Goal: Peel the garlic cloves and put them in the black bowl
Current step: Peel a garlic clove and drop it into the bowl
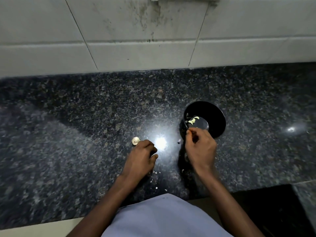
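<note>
Granite counter (pixel 85 117) under both hands: left hand (pixel 142 156) curled knuckles-down, right hand (pixel 200 146) loosely curled above black bowl (pixel 215 117).

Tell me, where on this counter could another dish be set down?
Bare granite counter lies left of the garlic bulb, and behind it up to the tiled wall. Crowded: between the left hand, right hand and black bowl, with peel scraps near the edge.

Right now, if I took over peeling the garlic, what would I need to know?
Left hand: fingers curled on the counter, beside the unpeeled garlic; whether it holds anything is hidden.
Right hand: fingers curled at the black bowl near rim; can't tell if it holds a clove.
Done: a few peeled cloves lie in the bowl.
Left: peel the remaining garlic. Skin scraps litter the counter.
</note>
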